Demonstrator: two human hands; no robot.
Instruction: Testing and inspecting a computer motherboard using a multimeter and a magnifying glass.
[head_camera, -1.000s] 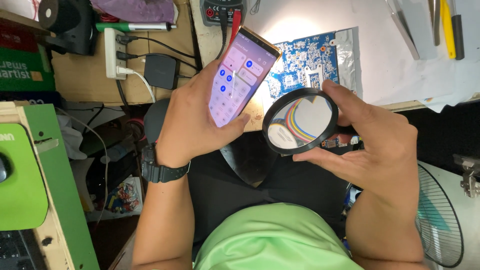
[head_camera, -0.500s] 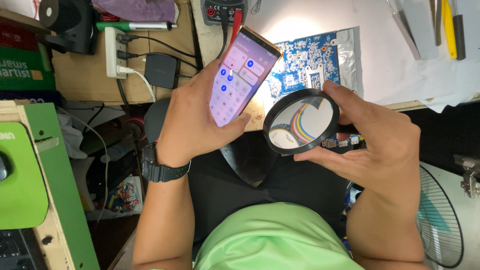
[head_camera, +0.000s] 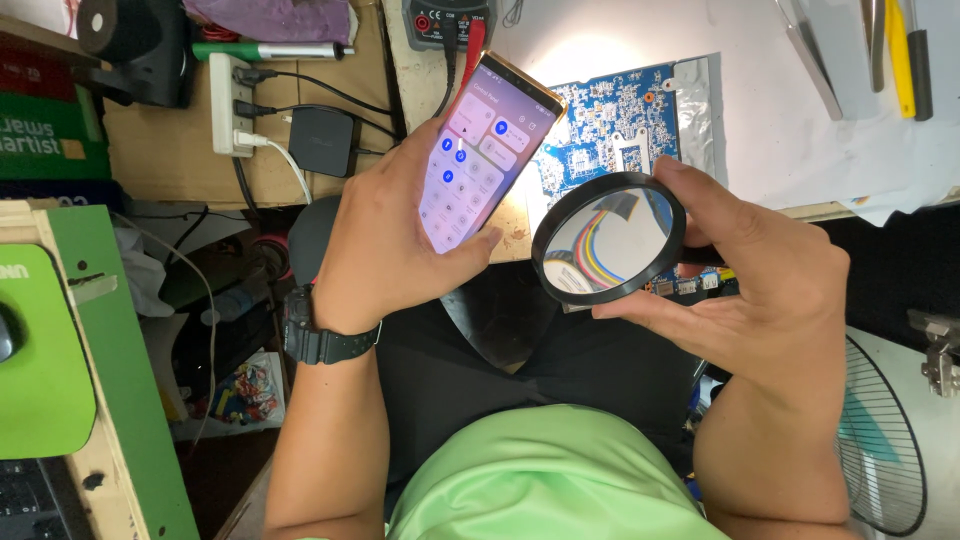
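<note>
Left hand (head_camera: 385, 250) clamped around a lit smartphone (head_camera: 483, 150), tilted above the bench edge; right hand (head_camera: 770, 290) closed on a round black magnifying glass (head_camera: 610, 238), just right of the phone. Behind both, a blue circuit board (head_camera: 620, 115) on silvery foil on a white bench top (head_camera: 760, 120). At far left, a green box (head_camera: 50, 125) with pale lettering above a green-painted wooden panel (head_camera: 95, 330); white power strip (head_camera: 232, 105) on brown wood.

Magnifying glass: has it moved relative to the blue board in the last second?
No. The magnifying glass in the right hand sits at the same spot over the lower edge of the blue circuit board as a second ago.
</note>
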